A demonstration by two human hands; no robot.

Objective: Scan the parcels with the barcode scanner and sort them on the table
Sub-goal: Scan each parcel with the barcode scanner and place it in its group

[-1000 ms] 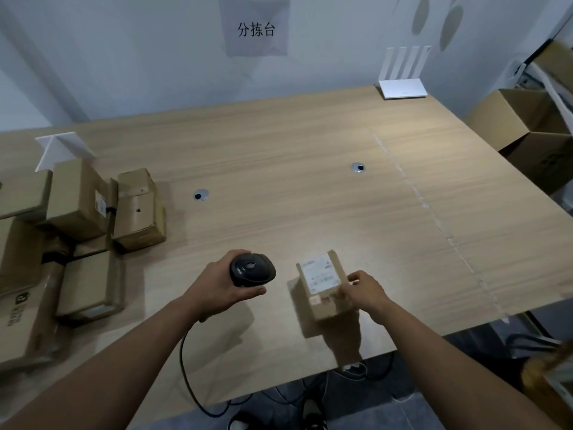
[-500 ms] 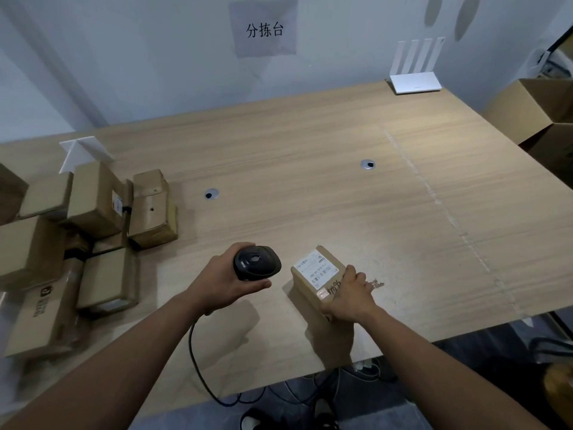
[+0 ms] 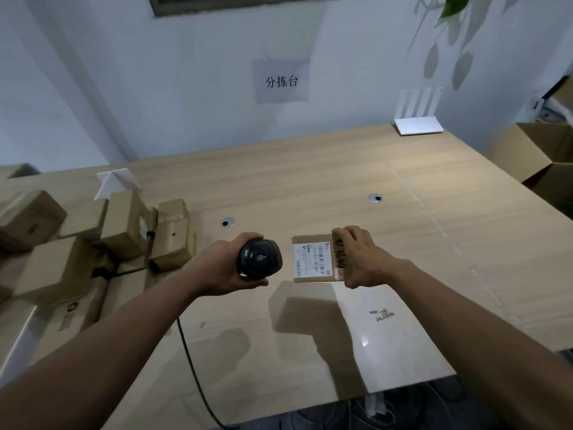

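The left hand [image 3: 223, 268] is wrapped around the barcode scanner [image 3: 259, 259], whose rear cap faces the camera and whose cable [image 3: 192, 364] trails down over the near edge of the counter [image 3: 310, 187]. The right hand [image 3: 362, 259] grips a small parcel [image 3: 313, 259] by its right side, thumb on the near edge and fingers [image 3: 347, 235] over the far edge. The parcel appears lifted clear of the counter, judging by the shadow beneath it, with its white label [image 3: 311, 259] facing up toward the camera. Scanner and parcel are just beside each other, not touching.

Step in hand: reading the label. For a clean read, tilt the parcel so the printed barcodes face the scanner window, or swing the scanner nose down onto the label. Keep the right fingers off the printed area. Hold both items steady until the read registers.

Further parcels [image 3: 124, 225] lie piled at the left of the counter. The right half, beyond a faint tape line [image 3: 434, 225], appears suited as the sorted zone.
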